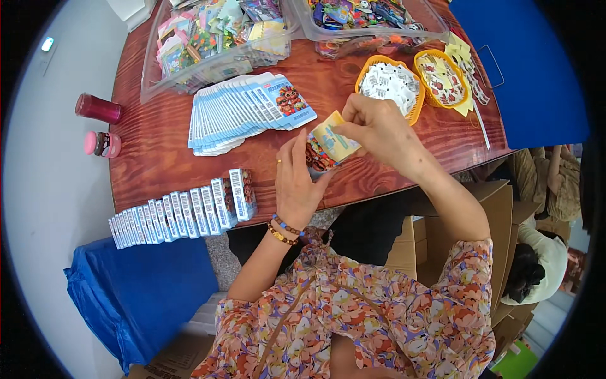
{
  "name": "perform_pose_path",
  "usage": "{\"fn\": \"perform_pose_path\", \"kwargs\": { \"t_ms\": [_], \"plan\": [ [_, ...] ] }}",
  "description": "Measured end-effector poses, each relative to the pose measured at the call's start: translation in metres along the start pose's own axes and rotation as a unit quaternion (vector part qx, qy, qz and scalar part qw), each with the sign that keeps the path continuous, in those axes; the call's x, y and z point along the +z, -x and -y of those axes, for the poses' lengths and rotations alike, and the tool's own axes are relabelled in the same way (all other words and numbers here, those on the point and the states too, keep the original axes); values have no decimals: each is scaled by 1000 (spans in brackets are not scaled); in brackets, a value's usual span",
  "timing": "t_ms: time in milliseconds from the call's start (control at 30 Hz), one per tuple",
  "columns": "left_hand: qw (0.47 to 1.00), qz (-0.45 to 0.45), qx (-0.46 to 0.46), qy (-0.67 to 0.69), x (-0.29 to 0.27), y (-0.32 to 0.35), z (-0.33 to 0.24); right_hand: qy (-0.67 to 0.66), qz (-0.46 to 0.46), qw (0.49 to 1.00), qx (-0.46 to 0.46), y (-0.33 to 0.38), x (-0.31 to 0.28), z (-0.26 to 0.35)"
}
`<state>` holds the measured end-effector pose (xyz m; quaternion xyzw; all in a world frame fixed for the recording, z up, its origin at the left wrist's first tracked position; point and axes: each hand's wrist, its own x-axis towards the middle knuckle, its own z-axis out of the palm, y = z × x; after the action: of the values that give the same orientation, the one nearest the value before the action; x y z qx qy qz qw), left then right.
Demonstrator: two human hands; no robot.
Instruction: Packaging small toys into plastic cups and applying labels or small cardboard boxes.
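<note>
My left hand holds a small clear packet with red and dark pieces inside, just above the near edge of the wooden table. My right hand pinches a yellow and white card at the packet's top. A fanned stack of flat blue and white cartons lies on the table just left of the hands. A row of folded blue and white boxes stands along the table's near left edge.
Two yellow baskets with small packets sit beyond my right hand. Clear bins of colourful items stand at the back. A red jar and a pink-capped jar lie at the left. Cardboard boxes are at the right.
</note>
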<state>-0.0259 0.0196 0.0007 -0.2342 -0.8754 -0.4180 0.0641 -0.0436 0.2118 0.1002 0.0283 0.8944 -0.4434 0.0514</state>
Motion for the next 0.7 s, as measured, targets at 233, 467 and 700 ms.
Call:
{"fn": "perform_pose_path", "kwargs": {
  "t_ms": [233, 467, 700],
  "plan": [
    [1000, -13, 8, 13, 4, -7, 2, 260, -64, 955, -125, 11, 11, -5],
    [999, -32, -7, 17, -9, -6, 2, 273, -209, 934, -97, -84, -69, -3],
    [999, 0, -9, 36, -6, 2, 4, 318, -231, 919, -22, -226, -75, -74]
  ]
}}
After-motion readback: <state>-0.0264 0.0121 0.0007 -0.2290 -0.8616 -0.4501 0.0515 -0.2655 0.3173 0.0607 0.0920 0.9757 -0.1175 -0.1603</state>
